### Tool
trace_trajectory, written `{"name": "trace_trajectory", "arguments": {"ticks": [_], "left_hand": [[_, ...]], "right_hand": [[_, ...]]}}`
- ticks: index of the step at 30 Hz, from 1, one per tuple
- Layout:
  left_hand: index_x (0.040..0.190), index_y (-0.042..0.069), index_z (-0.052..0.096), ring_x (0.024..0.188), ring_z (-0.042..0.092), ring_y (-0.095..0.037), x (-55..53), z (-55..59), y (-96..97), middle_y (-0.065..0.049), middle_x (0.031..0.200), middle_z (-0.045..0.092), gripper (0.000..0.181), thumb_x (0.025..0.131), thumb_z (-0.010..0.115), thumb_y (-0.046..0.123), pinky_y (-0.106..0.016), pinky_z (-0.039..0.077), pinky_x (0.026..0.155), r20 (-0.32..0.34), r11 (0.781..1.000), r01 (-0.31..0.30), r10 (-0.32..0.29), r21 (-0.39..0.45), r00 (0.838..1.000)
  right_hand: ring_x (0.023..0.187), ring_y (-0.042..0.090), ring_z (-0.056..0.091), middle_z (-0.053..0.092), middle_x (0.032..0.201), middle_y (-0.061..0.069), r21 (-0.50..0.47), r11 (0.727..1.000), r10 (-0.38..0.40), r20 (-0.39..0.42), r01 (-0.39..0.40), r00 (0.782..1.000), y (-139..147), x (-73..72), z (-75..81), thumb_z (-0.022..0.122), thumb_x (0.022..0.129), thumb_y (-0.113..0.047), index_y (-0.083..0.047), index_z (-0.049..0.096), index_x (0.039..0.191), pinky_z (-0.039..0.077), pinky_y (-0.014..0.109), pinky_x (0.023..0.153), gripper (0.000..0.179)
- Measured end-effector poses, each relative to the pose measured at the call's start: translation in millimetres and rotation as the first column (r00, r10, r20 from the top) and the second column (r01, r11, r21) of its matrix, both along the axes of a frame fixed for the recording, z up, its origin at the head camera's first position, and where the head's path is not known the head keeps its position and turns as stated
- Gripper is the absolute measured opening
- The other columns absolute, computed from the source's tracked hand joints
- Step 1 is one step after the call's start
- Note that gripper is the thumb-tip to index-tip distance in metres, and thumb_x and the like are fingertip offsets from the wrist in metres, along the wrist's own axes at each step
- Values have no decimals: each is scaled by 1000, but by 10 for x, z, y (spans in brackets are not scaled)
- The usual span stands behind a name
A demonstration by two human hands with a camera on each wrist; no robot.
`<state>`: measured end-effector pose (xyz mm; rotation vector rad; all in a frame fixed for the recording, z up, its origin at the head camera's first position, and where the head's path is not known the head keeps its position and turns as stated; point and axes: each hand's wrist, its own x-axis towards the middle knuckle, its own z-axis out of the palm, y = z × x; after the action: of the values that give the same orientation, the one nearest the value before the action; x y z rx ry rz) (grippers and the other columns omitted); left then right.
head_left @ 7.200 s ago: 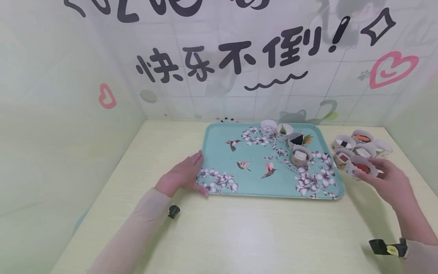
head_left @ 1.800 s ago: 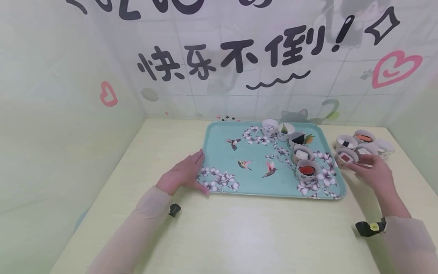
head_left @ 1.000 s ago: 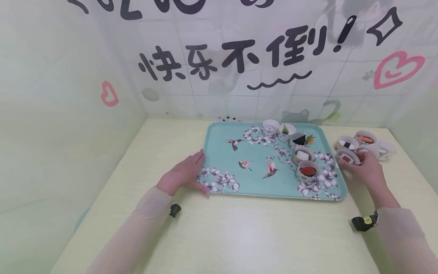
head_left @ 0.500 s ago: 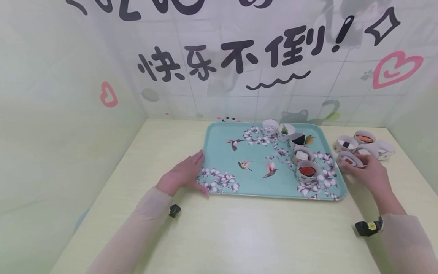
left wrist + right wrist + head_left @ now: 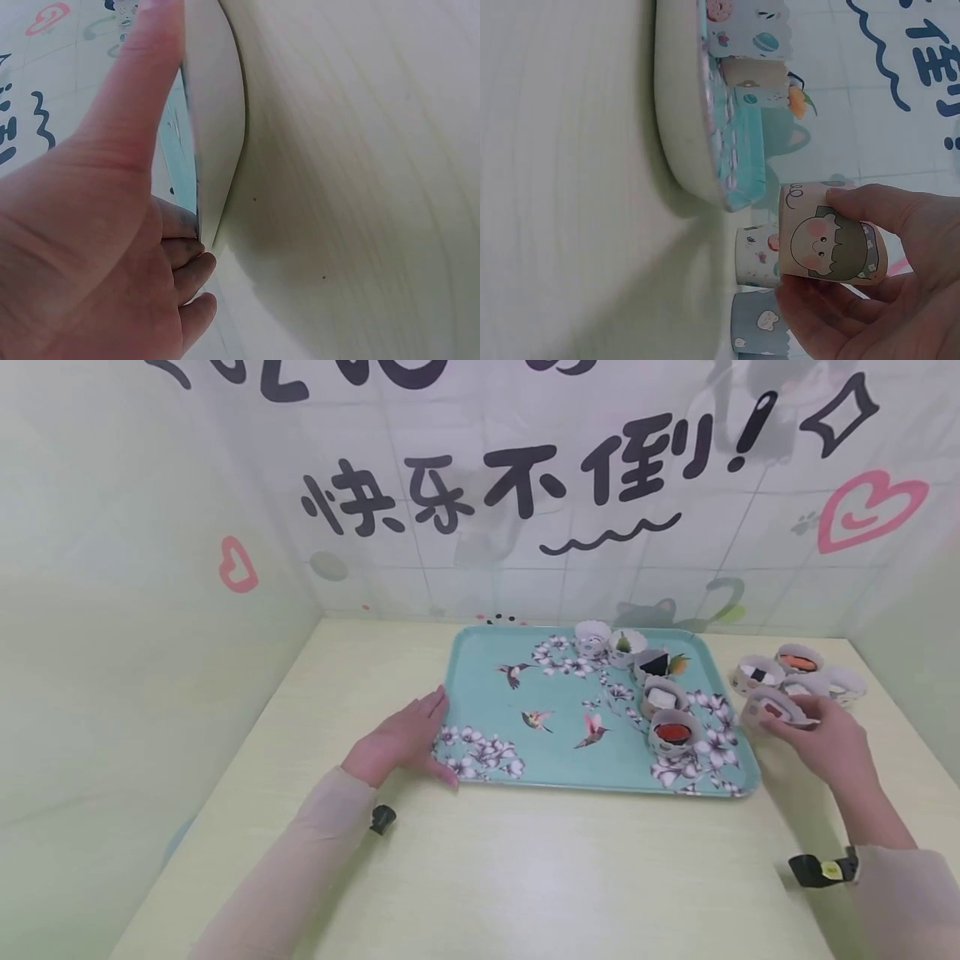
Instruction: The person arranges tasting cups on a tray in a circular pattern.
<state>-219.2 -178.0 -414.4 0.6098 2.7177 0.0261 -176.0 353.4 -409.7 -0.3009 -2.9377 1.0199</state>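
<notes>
In the head view my left hand [image 5: 401,739] lies at the left edge of a turquoise tray [image 5: 487,710] with a flower and hummingbird print. Its fingers are fairly straight along the rim and the thumb is at the front corner. My right hand [image 5: 832,739] pinches a paper baking cup [image 5: 771,706] just off the tray's right side. This cup is tilted, with a dark red piece inside. In the right wrist view the held paper cup [image 5: 829,240], with a cartoon face, sits between thumb and fingers, above the table.
On the tray's right half several paper cups stand in a curved row, the nearest holding a red-topped sushi piece [image 5: 672,732]. Beyond my right hand several more cups, one with an orange-topped piece [image 5: 798,660], stand on the pale table [image 5: 540,868]. A printed curtain [image 5: 480,543] hangs behind.
The red-topped cup my right hand held earlier now stands on the tray. The right hand went back to the group, gripped another cup and tilted it. The left hand stayed put.
</notes>
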Motion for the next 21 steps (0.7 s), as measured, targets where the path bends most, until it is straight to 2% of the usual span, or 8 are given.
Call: {"name": "trace_trajectory", "arguments": {"ticks": [6,8,10,11,13,15,17,21], "left_hand": [[158,-5,7,155,12,-38,-14,-24,-4,-22,167,3,144,60,77,75,-47,19,128,7,1000,-13,13,6,1000],[158,-5,7,155,12,-38,-18,-29,-9,-22,167,3,144,60,77,75,-47,20,128,7,1000,-14,13,7,1000],[157,-5,8,155,12,-39,-21,-31,-13,-23,167,4,144,60,78,75,-47,20,128,3,1000,-10,10,9,1000],[158,-5,8,155,12,-38,-21,-30,-13,-23,167,3,144,60,78,75,-47,19,128,5,1000,-10,10,7,1000],[158,-5,8,155,12,-38,-21,-29,-14,-23,167,4,144,60,77,75,-47,19,128,4,1000,-9,9,8,1000],[158,-5,8,155,12,-38,-20,-32,-13,-22,167,3,143,61,77,75,-47,19,128,5,1000,-9,9,8,1000],[158,-5,8,155,12,-38,-17,-32,-10,-22,167,4,143,61,77,75,-47,19,128,4,1000,-7,7,7,1000],[157,-6,9,155,13,-39,-16,-23,-9,-23,167,5,143,61,77,75,-47,19,128,1,1000,-1,0,7,1000]], "right_hand": [[103,48,57,50,126,40,-8,1000,29,-18,-30,999,-99,55,86,61,98,-40,16,36,140,43,13,55,74],[93,33,61,52,124,37,-7,999,43,-25,-43,999,-143,70,113,62,97,-40,15,39,139,45,15,55,72],[84,14,59,54,122,35,1,998,58,-40,-58,998,-187,86,136,63,97,-38,13,42,137,46,16,55,69],[84,11,58,55,122,34,3,998,64,-46,-64,997,-211,96,147,64,96,-38,12,43,136,46,16,56,67],[84,14,61,55,123,33,-3,997,80,-55,-80,995,-259,116,168,65,96,-37,11,44,136,46,15,56,66],[91,31,65,55,125,33,-7,995,94,-68,-95,993,-311,138,187,66,96,-36,10,45,136,46,12,57,65],[105,48,60,54,126,33,-14,994,108,-76,-109,991,-367,158,202,66,96,-36,10,44,137,45,10,58,66],[109,49,57,55,127,33,-20,991,133,-95,-135,987,-485,184,230,67,96,-35,9,45,138,45,7,59,65]]}}
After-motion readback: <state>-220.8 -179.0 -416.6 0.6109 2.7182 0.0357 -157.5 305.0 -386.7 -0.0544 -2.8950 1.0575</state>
